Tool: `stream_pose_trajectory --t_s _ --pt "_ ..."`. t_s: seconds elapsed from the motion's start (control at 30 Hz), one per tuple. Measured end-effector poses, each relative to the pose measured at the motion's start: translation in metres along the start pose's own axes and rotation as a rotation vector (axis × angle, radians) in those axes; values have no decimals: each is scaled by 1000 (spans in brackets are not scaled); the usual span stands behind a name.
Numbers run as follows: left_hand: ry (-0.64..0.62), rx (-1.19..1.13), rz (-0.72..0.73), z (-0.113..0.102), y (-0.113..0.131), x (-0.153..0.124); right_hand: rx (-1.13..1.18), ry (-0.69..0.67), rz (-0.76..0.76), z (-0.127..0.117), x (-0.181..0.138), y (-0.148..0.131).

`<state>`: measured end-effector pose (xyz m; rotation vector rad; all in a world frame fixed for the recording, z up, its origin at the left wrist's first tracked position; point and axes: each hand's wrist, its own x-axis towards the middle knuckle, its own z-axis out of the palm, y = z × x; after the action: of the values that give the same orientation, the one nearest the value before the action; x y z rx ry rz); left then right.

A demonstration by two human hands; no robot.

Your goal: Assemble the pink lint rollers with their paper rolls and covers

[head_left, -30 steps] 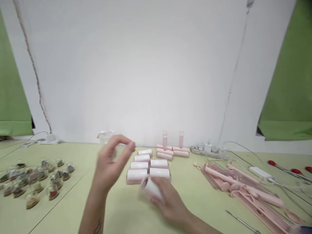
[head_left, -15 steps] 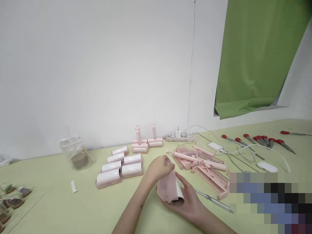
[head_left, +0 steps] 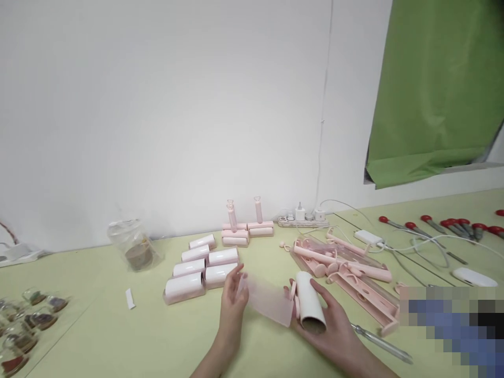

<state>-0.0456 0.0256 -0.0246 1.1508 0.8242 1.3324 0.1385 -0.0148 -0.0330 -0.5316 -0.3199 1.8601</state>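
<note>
My right hand (head_left: 334,325) is wrapped round a white lint roll (head_left: 309,296), its hollow end tilted toward me. A small pink plastic piece (head_left: 295,302) is pressed against the roll's left side. My left hand (head_left: 233,304) pinches the far edge of a translucent pink cover (head_left: 268,302), which spans the gap between my hands and meets the pink piece. Behind my left hand, several white lint rolls (head_left: 185,287) lie in two columns. A heap of pink roller frames and handles (head_left: 346,268) lies beyond my right hand.
Small pink rollers (head_left: 235,233) are stacked by the wall, near a power strip (head_left: 303,222). A plastic bag (head_left: 137,252) and glass domes (head_left: 43,317) stand at left. White cables, red-capped tools (head_left: 457,226) and a metal tool (head_left: 381,342) lie at right.
My left hand has moved left, drawing the pink cover off the white roll's face and out to the side. The roll stays in my right hand. The view has shifted left.
</note>
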Motion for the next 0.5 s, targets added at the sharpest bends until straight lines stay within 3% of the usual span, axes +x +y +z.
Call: stream_pose_trajectory --t_s 0.1,0.17,0.3,0.4,0.5 --pt "14 -75 -86 -11 -19 -8 114 73 -35 3 -3 -9" --pt "36 -11 -63 -14 -28 -7 150 108 -90 7 -6 -15" --pt "-19 339 79 -17 -35 -1 266 140 -82 16 -14 -21" --pt "-75 644 49 -16 -30 -4 362 149 -16 23 -17 -13" --pt "-141 799 98 -11 -19 -14 331 136 39 27 -18 4"
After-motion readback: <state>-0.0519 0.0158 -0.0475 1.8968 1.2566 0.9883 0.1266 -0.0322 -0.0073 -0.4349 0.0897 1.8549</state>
